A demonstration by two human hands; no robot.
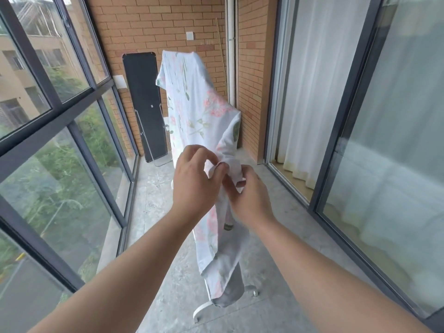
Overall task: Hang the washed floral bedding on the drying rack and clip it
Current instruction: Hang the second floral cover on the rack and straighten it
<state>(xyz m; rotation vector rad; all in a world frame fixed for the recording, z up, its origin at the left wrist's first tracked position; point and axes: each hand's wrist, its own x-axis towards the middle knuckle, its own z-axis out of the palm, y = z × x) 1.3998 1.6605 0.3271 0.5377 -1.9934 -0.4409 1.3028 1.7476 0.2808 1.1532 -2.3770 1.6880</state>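
An enclosed balcony of a flat: left of the grip on the bedding [192, 97] run dark-framed windows [60, 109] (trees [96, 133] and another building [14, 78] outside), beyond it a brick wall [149, 25], right of it sliding glass doors [384, 140] with a white curtain [310, 92], underneath a concrete floor [163, 212].

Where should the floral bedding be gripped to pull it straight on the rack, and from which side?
Grip the bunched edge at the near end of the floral bedding, where the left hand and right hand pinch it. Come from the near side: the far end is draped over the drying rack, and the slack gathers here.
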